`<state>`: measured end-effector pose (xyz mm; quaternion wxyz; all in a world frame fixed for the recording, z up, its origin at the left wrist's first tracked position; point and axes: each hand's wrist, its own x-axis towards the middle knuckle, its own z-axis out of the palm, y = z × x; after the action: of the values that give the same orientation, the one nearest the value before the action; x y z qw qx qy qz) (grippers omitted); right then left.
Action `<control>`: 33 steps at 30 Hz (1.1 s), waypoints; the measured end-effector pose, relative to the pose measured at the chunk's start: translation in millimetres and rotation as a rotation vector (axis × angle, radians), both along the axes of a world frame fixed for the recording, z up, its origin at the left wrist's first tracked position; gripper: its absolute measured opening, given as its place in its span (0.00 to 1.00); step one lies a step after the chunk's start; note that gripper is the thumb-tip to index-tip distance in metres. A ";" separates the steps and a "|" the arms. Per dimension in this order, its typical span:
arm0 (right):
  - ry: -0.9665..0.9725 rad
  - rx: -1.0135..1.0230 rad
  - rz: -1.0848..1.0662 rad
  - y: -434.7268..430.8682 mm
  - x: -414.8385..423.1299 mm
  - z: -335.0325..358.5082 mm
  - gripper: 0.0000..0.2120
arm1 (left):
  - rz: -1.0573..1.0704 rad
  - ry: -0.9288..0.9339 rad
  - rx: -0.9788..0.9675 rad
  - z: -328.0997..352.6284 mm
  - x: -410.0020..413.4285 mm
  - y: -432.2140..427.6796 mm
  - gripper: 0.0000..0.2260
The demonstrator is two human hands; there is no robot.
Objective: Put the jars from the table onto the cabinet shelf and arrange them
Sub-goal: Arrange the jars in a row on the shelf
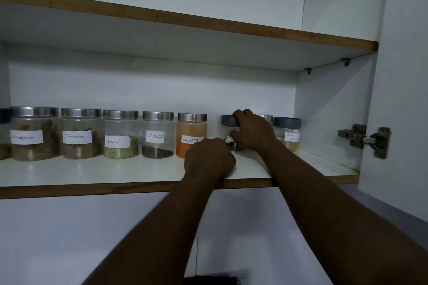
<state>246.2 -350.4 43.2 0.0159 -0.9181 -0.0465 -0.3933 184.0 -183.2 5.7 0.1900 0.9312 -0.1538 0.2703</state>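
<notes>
Forearms reach up from below to the cabinet shelf. Left hand rests near the shelf's front edge, fingers curled shut, nothing visibly held. Right hand, further in, is clamped on a grey-lidded jar standing between the red chilli jar and the garam masala jar. Row continues left: cloves jar, fennel jar, cinnamon jar.

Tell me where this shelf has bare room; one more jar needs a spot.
Free: the white shelf's front strip before the steel-lidded jars, and the right front corner before the grey-lidded Garam Masala jar. Crowded: the back row, and the gap right of the orange chilli jar, where the left hand and right hand work.
</notes>
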 end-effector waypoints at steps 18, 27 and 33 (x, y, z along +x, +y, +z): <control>-0.244 0.309 0.058 -8.0 -9.5 6.8 0.20 | -0.021 0.028 -0.015 1.9 1.3 0.2 0.09; -0.413 0.557 0.021 -25.6 -17.6 6.8 0.13 | -0.024 0.038 -0.004 3.0 0.0 1.2 0.13; -0.172 0.461 0.119 -18.5 -7.3 3.2 0.18 | -0.025 0.040 -0.015 2.7 -0.7 0.6 0.11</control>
<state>238.9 -368.8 46.4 0.2438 -0.8491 -0.0107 -0.4685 183.3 -182.6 8.4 0.2033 0.9330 -0.1596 0.2506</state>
